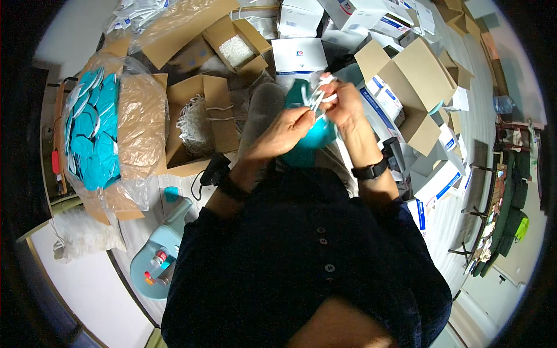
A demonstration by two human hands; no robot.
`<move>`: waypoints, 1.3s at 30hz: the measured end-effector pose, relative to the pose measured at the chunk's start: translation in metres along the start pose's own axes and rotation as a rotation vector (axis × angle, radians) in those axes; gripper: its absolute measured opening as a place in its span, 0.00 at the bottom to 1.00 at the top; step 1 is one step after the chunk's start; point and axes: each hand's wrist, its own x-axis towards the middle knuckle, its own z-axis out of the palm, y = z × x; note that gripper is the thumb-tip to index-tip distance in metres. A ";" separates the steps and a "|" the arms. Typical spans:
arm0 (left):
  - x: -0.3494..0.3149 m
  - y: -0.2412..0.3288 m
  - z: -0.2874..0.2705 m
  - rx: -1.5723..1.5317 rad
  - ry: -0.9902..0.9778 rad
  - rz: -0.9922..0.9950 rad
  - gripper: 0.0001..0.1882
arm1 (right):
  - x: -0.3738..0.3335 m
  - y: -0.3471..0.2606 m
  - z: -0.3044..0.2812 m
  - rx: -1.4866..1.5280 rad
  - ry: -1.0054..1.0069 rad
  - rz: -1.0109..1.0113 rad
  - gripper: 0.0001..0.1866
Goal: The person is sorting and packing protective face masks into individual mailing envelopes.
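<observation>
White cords [317,100] run between my hands in front of my lap. My left hand [284,130] is closed, thumb and fingers pinching the lower part of the cords. Slightly higher and to the right, my right hand [344,105] is curled shut round the cords, with loops poking out above its fingers. Just below both hands is a teal piece [317,137], blurred and partly covered, so its full shape cannot be made out. At the left, a plastic-lined carton [139,139] holds many similar teal pieces [93,133] with white edges.
An open carton [217,93] holds a tangle of white cords [192,124]. Behind it stands a carton of white bits [235,51]. White boxes [299,55] and an open brown carton [415,81] crowd the right and far side. A light-blue stool [145,278] carries small bottles [159,258].
</observation>
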 end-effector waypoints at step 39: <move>-0.033 -0.099 -0.068 -0.887 0.568 -0.649 0.09 | -0.060 -0.024 0.006 -0.320 -0.186 -0.615 0.06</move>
